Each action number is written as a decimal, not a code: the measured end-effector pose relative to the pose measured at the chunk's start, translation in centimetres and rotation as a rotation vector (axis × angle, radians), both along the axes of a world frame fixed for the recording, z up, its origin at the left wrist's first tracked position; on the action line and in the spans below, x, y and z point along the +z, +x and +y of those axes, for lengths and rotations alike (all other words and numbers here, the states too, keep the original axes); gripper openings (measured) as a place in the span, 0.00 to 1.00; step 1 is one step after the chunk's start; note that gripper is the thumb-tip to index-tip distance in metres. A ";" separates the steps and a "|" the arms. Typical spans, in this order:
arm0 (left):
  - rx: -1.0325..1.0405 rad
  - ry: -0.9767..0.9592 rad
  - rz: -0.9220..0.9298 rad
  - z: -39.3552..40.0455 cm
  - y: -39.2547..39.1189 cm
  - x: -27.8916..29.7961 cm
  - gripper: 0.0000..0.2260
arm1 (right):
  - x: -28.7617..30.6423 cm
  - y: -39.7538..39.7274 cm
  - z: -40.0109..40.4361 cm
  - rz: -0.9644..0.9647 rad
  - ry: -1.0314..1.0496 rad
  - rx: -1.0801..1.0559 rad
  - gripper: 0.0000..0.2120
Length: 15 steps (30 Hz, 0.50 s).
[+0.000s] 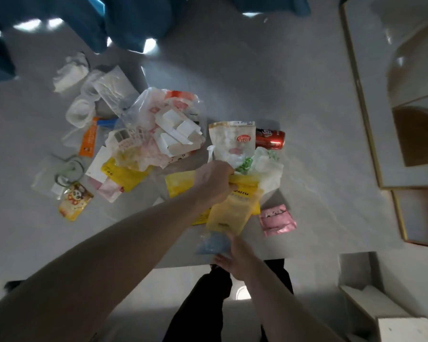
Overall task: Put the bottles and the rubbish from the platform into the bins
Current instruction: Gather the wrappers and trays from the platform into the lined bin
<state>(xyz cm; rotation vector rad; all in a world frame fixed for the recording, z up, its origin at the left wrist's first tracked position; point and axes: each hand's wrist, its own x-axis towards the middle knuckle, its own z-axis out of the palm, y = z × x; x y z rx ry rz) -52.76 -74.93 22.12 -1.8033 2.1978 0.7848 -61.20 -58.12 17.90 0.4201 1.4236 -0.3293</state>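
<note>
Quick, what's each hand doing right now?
Left hand: grips the yellow bag on the platform.
Right hand: holds a pale yellow pouch and a blue wrapper.

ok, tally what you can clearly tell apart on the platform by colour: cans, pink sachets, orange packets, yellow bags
Red can: 1
Pink sachet: 1
Orange packet: 1
Yellow bags: 3, the last gripped by left hand
Total: 6; the clear and white wrap pile is too jumbled to count.

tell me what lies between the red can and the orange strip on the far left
In the head view, between the red can and the orange strip lie a white pouch beside the can, then a heap of clear bags and white card pieces.
</note>
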 end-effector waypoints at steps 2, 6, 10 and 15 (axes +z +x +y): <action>0.020 -0.048 0.035 0.2 1.3 1.9 0.13 | 0.0 -0.7 -0.6 0.036 -0.100 0.053 0.15; 0.136 -0.153 0.098 1.2 4.5 6.9 0.14 | 1.9 -3.8 -1.3 0.322 -0.236 0.318 0.23; 0.249 -0.180 0.146 3.1 7.7 10.7 0.14 | 5.8 -9.1 -2.0 0.701 -0.413 0.623 0.35; 0.385 -0.185 0.181 5.5 9.5 12.3 0.12 | 5.0 -13.3 -3.4 0.768 -0.378 0.748 0.39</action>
